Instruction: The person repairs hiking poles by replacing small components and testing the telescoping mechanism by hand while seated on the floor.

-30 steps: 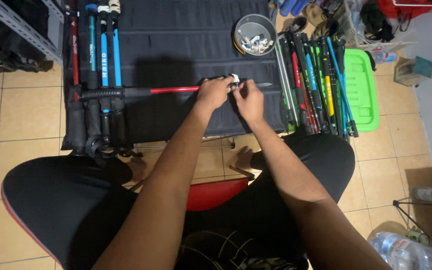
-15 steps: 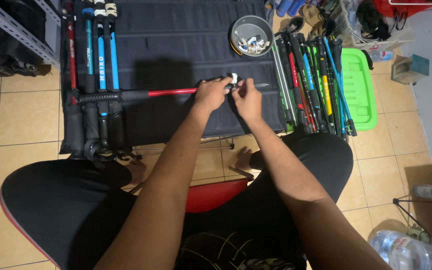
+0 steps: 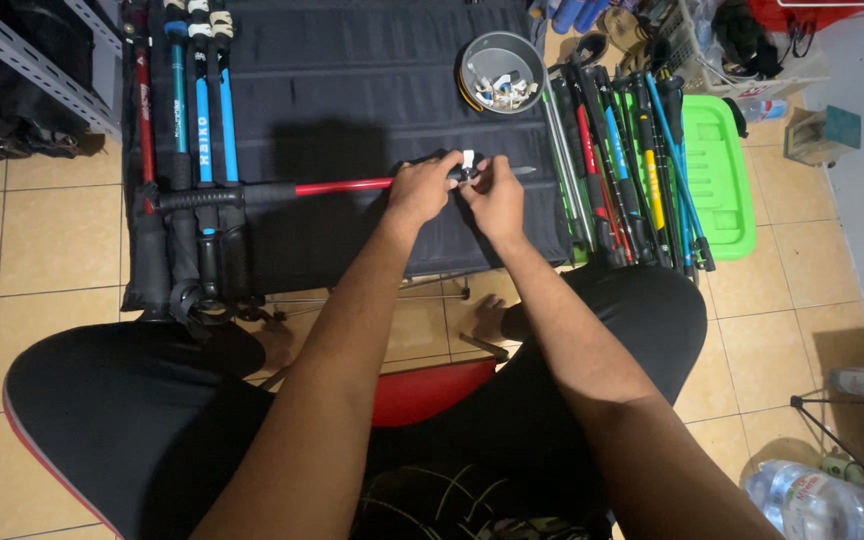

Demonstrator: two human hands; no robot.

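Nearest the camera: your legs in black, folded, with a red seat showing between them. Clear plastic bottle lies on the tile at bottom right.

Both your forearms run up to the dark fabric table. Your left hand has its fingers closed around the red trekking pole, just left of the lock section. Your right hand sits touching the left, fingers pinched on a small white clip at the pole's black joint. What the fingertips do underneath, you can't tell from this view.

The pole lies flat across the table, roughly crosswise. Black foam grip points left, grey metal tip sticks out just right of your right hand. The grip end crosses over a row of poles.

That row, at the left edge of the table: one red pole and blue poles, lying lengthwise, handles toward you.

Right edge of the table: a bundle of pole sections in green, red, blue and yellow, packed side by side. Just beyond them, a green plastic lid on the floor.

Farther up, on the table above your hands: a grey round bowl holding small white parts, well apart from the pole.

Top left: grey metal shelving.
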